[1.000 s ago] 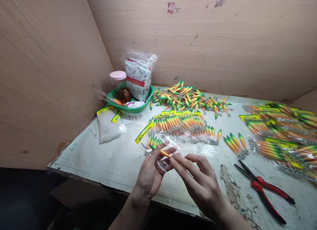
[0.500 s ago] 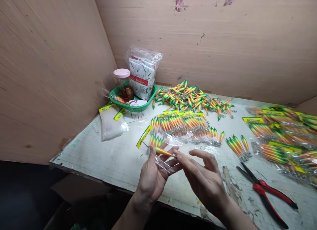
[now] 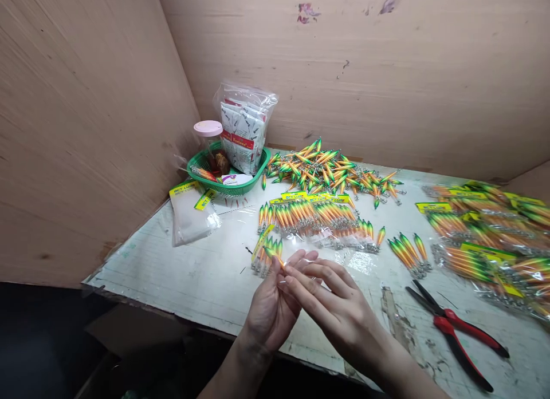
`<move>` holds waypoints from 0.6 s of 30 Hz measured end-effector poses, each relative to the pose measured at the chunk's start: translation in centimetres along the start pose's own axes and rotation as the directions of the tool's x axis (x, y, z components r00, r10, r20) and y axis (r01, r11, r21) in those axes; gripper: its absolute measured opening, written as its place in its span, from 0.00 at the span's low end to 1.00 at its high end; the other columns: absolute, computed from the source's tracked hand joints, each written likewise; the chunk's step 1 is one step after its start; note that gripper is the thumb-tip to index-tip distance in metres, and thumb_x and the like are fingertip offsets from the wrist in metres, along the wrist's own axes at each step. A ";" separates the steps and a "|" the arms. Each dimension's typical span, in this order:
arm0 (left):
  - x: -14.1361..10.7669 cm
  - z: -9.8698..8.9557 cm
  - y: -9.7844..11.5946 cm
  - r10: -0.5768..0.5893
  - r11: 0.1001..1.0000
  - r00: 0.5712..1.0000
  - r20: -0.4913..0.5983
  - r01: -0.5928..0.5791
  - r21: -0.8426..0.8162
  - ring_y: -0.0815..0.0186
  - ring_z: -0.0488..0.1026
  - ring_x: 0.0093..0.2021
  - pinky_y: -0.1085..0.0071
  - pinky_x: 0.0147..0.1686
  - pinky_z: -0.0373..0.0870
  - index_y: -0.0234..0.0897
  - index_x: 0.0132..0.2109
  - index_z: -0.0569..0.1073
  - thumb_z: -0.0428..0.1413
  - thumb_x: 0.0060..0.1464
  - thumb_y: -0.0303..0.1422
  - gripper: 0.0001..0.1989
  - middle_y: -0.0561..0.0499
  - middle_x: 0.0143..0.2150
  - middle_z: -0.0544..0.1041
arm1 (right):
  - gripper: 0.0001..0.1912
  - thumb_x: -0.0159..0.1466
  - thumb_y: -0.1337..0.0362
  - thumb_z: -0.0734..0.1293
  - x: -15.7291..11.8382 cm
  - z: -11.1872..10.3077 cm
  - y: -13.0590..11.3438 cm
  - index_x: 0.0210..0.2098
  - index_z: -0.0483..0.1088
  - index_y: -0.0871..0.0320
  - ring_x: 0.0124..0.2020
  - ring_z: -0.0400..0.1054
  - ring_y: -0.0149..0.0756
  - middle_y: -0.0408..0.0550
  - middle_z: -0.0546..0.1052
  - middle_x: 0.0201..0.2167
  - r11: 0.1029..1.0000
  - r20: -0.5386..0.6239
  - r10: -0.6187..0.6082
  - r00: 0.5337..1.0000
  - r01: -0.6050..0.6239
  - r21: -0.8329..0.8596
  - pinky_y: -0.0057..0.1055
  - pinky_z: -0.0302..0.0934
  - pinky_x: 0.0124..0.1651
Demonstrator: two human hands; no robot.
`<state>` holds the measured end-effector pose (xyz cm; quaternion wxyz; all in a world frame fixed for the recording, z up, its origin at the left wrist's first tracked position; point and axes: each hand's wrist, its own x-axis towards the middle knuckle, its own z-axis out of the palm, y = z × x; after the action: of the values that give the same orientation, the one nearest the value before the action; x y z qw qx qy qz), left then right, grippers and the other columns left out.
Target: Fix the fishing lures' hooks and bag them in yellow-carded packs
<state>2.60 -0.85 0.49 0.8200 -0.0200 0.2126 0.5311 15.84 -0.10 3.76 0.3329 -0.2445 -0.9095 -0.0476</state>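
Note:
A green, yellow and orange lure (image 3: 273,255) lies between my hands, partly covered by fingers. My left hand (image 3: 275,310), palm up, pinches it and a clear plastic bag whose yellow label (image 3: 262,243) sticks up behind the thumb. From the right, my right hand (image 3: 337,299) reaches over, its fingertips pressed on the lure's lower end and the bag. Just behind the hands, several similar lures rest on the table. Rows of lures (image 3: 296,214) with yellow-labelled bags lie farther back. A small group of loose lures (image 3: 406,254) is to the right.
Red-handled pliers (image 3: 458,324) lie open at the right. Packed lures (image 3: 476,264) fill the right side. A lure pile (image 3: 318,167) is at the back, beside a green basket (image 3: 240,188) holding a jar and packets. Flat labelled bags (image 3: 191,216) lie left.
My right hand has moved left over my left palm, covering more of the lure. The lure and the bag's label have tilted more steeply. The whole view has shifted slightly.

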 end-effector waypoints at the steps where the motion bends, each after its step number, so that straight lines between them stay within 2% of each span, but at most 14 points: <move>1: 0.1 -0.2 0.1 0.031 0.999 0.999 -0.020 -0.032 -0.027 0.61 0.72 0.56 0.68 0.57 0.66 0.25 0.53 0.71 0.40 0.66 0.39 0.24 0.37 0.55 0.75 | 0.14 0.67 0.74 0.58 0.1 0.0 -0.1 0.49 0.70 0.67 0.46 0.68 0.40 0.55 0.78 0.47 1.000 0.012 0.009 1.000 -0.009 0.025 0.42 0.62 0.52; 3: 0.2 -0.8 0.8 0.127 0.989 0.989 -0.075 -0.132 -0.062 0.62 0.75 0.52 0.68 0.54 0.70 0.29 0.54 0.71 0.41 0.67 0.37 0.21 0.41 0.51 0.78 | 0.15 0.66 0.72 0.60 0.2 -0.1 -0.2 0.51 0.69 0.63 0.50 0.66 0.41 0.53 0.77 0.49 0.993 -0.006 0.050 0.999 -0.049 0.104 0.42 0.63 0.53; 5: -0.1 -1.6 2.3 0.254 0.963 0.960 -0.121 -0.263 -0.062 0.63 0.77 0.49 0.67 0.50 0.73 0.33 0.54 0.71 0.40 0.67 0.33 0.19 0.44 0.48 0.80 | 0.16 0.64 0.72 0.63 0.1 0.0 0.1 0.51 0.68 0.59 0.52 0.65 0.43 0.53 0.76 0.50 0.974 -0.119 0.163 0.979 -0.140 0.180 0.43 0.63 0.53; 7: -0.5 -2.2 4.1 0.365 0.926 0.921 -0.140 -0.374 -0.045 0.63 0.77 0.48 0.68 0.47 0.75 0.34 0.54 0.72 0.38 0.67 0.30 0.20 0.45 0.47 0.80 | 0.16 0.62 0.73 0.65 0.0 0.6 0.8 0.49 0.67 0.56 0.51 0.66 0.42 0.53 0.76 0.47 0.933 -0.218 0.323 0.921 -0.270 0.240 0.43 0.63 0.51; 8: -0.8 -2.4 4.9 0.405 0.909 0.903 -0.145 -0.414 -0.038 0.62 0.77 0.48 0.68 0.46 0.76 0.34 0.54 0.72 0.38 0.66 0.29 0.20 0.44 0.47 0.80 | 0.15 0.63 0.74 0.64 -0.2 1.3 1.2 0.48 0.67 0.56 0.48 0.67 0.41 0.52 0.76 0.45 0.903 -0.222 0.392 0.893 -0.328 0.276 0.42 0.64 0.50; 10: -1.1 -2.7 6.2 0.450 0.886 0.875 -0.178 -0.462 -0.032 0.62 0.78 0.47 0.68 0.45 0.76 0.34 0.53 0.72 0.38 0.66 0.28 0.20 0.44 0.46 0.81 | 0.11 0.65 0.73 0.61 -0.6 3.1 2.1 0.45 0.68 0.56 0.43 0.69 0.37 0.51 0.75 0.41 0.851 -0.134 0.463 0.876 -0.397 0.344 0.36 0.67 0.44; 12: -1.1 -2.7 6.7 0.465 0.875 0.851 -0.244 -0.484 -0.021 0.62 0.78 0.47 0.66 0.47 0.76 0.34 0.53 0.72 0.39 0.65 0.27 0.19 0.45 0.46 0.81 | 0.10 0.66 0.73 0.58 -1.3 5.1 2.8 0.43 0.67 0.57 0.40 0.70 0.35 0.50 0.73 0.38 0.831 -0.028 0.457 0.889 -0.415 0.371 0.32 0.68 0.40; 15: -0.9 -3.0 6.9 0.480 0.865 0.812 -0.332 -0.501 0.024 0.61 0.77 0.49 0.63 0.51 0.73 0.34 0.52 0.73 0.41 0.65 0.27 0.18 0.44 0.47 0.80 | 0.10 0.66 0.74 0.58 -2.8 7.0 3.3 0.42 0.67 0.58 0.40 0.68 0.36 0.51 0.71 0.37 0.855 0.059 0.407 0.912 -0.403 0.327 0.34 0.68 0.38; 18: -0.6 -3.7 6.9 0.525 0.839 0.764 -0.375 -0.538 0.079 0.60 0.76 0.51 0.60 0.54 0.70 0.32 0.49 0.74 0.43 0.64 0.28 0.16 0.42 0.47 0.80 | 0.09 0.65 0.73 0.60 -4.1 7.7 3.4 0.42 0.68 0.57 0.39 0.66 0.36 0.51 0.71 0.38 0.892 0.163 0.306 0.938 -0.342 0.295 0.34 0.67 0.38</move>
<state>-4.87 0.69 -1.34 0.5777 -0.0757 0.3563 0.7305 15.69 3.07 -5.00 0.3196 -0.3381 -0.8687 0.1701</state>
